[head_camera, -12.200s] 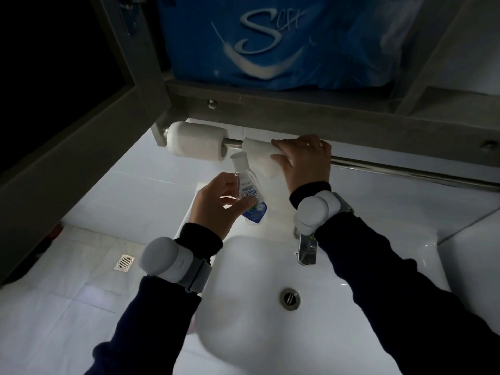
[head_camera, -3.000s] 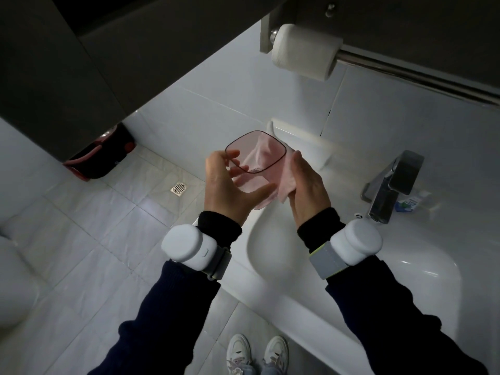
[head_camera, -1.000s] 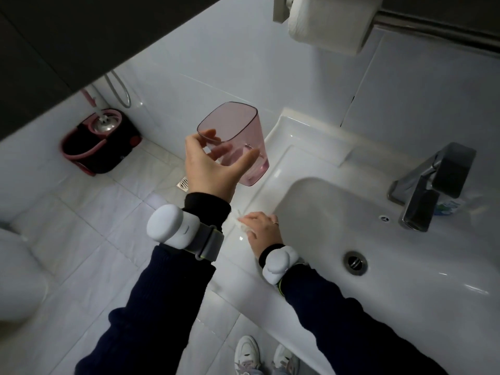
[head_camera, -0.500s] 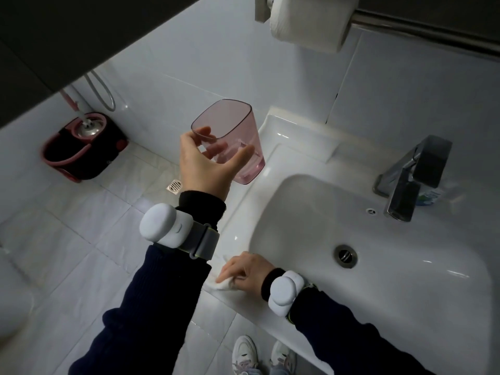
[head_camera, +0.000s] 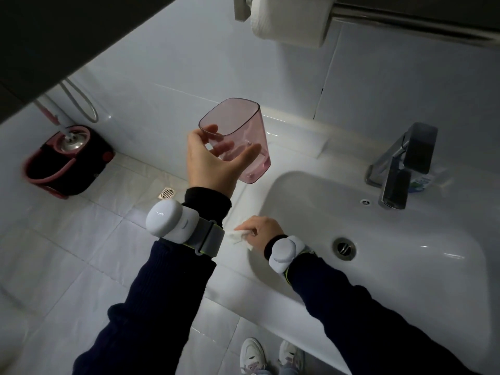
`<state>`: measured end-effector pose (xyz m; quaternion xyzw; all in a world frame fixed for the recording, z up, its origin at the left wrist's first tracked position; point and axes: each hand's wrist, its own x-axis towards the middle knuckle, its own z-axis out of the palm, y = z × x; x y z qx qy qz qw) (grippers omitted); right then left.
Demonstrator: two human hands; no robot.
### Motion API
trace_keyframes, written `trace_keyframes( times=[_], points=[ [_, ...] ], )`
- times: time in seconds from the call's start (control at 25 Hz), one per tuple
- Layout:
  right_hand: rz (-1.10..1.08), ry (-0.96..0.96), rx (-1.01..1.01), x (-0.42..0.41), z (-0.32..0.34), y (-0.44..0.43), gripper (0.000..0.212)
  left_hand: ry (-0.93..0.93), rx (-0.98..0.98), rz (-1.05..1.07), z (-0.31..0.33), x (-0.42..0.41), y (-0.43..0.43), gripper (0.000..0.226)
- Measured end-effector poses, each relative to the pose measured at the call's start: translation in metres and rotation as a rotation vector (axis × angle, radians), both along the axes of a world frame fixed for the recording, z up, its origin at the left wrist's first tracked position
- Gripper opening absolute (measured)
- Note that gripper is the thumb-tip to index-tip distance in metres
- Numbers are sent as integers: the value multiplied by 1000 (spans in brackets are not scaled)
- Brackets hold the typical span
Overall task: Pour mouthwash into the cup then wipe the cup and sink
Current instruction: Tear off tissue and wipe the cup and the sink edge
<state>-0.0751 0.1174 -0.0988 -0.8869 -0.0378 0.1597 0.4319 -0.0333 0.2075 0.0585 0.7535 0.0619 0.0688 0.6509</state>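
My left hand (head_camera: pixel 213 163) grips a clear pink plastic cup (head_camera: pixel 243 136) and holds it upright in the air above the left rim of the white sink (head_camera: pixel 405 266). My right hand (head_camera: pixel 261 231) presses a crumpled white tissue (head_camera: pixel 235 236) flat on the sink's left rim, just below the cup. A small mouthwash bottle (head_camera: pixel 420 182) lies behind the tap, mostly hidden by it.
A chrome tap (head_camera: pixel 400 169) stands at the sink's back right, with the drain (head_camera: pixel 344 248) in the basin. A paper roll (head_camera: pixel 289 20) hangs on a rail overhead. A red mop bucket (head_camera: pixel 67 161) and floor drain (head_camera: pixel 167 193) are on the tiled floor at left.
My right hand has slid the tissue along the sink's left rim, first towards me, then back a little. The cup stays raised in my left hand.
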Motion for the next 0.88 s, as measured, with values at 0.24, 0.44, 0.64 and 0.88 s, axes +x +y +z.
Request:
trace_keyframes(
  times=[0.24, 0.44, 0.64, 0.88],
  points=[
    [-333, 131, 168, 14, 21, -18, 16, -23, -15, -18, -9, 5, 1, 65],
    [-580, 68, 141, 5, 18, -59, 19, -12, -60, -55, -28, 9, -25, 62],
    [-637, 8, 150, 11, 10, -88, 16, 3, -76, -119, -54, 26, -65, 64],
    [-1016, -112, 228, 38, 7, -120, 16, -7, -79, -129, -67, 61, -101, 78]
  ],
)
